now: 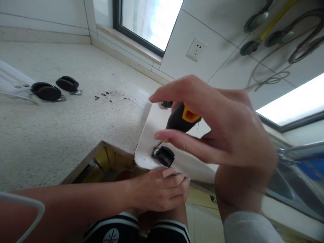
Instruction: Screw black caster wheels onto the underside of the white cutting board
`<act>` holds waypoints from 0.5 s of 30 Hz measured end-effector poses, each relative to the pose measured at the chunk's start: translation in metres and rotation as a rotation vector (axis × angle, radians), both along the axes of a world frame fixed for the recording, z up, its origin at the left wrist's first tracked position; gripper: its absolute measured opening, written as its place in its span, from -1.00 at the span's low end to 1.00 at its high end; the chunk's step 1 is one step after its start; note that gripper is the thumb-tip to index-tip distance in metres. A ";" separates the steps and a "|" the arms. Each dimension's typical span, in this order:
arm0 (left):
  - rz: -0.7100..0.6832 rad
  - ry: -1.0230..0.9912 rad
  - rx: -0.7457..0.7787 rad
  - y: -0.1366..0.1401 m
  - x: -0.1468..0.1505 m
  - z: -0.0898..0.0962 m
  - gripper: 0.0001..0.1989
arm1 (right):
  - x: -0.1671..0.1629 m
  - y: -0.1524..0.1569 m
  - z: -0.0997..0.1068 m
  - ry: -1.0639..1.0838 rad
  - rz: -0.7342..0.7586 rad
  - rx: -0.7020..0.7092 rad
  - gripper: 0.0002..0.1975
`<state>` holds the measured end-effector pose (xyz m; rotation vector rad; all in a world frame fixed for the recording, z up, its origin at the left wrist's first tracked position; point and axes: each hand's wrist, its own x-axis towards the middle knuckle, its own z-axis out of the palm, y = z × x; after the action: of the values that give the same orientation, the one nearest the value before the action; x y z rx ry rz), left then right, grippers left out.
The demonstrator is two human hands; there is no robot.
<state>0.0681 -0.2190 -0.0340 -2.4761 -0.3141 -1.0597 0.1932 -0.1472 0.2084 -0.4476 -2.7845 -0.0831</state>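
A person's right hand (227, 130), thumb and index finger parted, curves around a screwdriver (177, 118) angled down beside a black caster (165, 156) on a white panel (145, 143), the left hand (163, 190) at its near edge, both hands' grip unclear.

Bright window with a dark frame (149, 25), square white plug socket (196, 49) on big white wall tiles (215, 50), yellow hose (277, 19), bendy grey metal hose (294, 58), shiny grey metal sink (280, 189)
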 end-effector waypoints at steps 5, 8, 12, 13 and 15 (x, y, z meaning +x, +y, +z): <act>0.005 0.015 0.000 0.000 0.000 0.000 -0.76 | -0.001 0.001 -0.001 -0.012 -0.003 -0.076 -0.67; 0.012 0.007 0.002 0.000 0.000 0.000 -0.76 | -0.001 -0.003 0.002 0.018 -0.164 0.090 -0.67; 0.015 0.013 0.000 -0.001 0.000 -0.002 -0.78 | 0.005 -0.007 0.010 -0.084 -0.005 -0.175 -0.56; 0.013 0.018 -0.002 -0.001 0.000 -0.003 -0.78 | 0.006 -0.008 0.011 -0.103 -0.009 -0.180 -0.54; 0.006 0.021 -0.004 -0.001 0.001 -0.004 -0.78 | 0.005 -0.013 0.009 -0.070 -0.151 -0.032 -0.71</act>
<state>0.0689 -0.2196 -0.0380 -2.4866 -0.3166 -1.0308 0.1979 -0.1605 0.2174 -0.6750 -2.8195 -0.0897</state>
